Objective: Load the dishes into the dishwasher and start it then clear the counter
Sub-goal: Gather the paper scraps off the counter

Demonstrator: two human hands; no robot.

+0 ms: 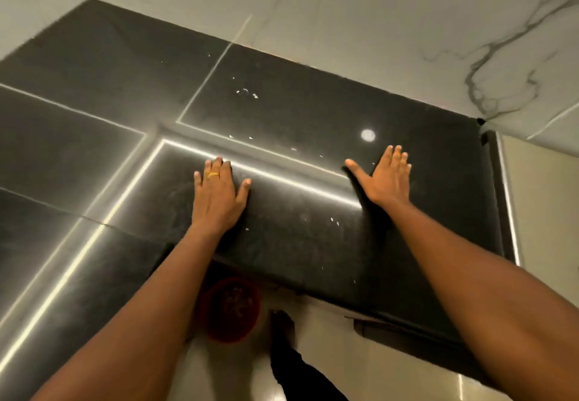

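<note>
Both hands are laid flat, palms down, on a dark polished desk [313,112], and nothing is held in either grip. The left hand [217,198] is spread with fingers apart, and a gold ring [213,175] is worn on one finger. Its fingertips reach a bright line of reflected light that runs across the stone. The right hand [387,178] is also opened wide, thumb stretched toward the left hand, fingers pointed toward the desk's far edge. The two hands are set well apart, both nearer the desk's front edge than its far edge. Both forearms are bare and extended from the bottom of the view.

The desk surface around the hands is glossy black stone, with thin pale seams dividing it into slabs. Small white specks and droplets [246,91] are scattered between the hands and the far edge, and a round reflection of a lamp [367,135] is seen just beyond the right hand. No dishes are seen on the desk, and the dishwasher cannot be identified with certainty.

The far edge and right edge of the desk are met by a white marble-patterned wall [407,24] with grey veins. Below the front edge, on a pale floor [326,338], a red round tub [230,309] is seen, its contents blurred. A bare foot [282,322] and a dark trouser leg are seen just beside it.
</note>
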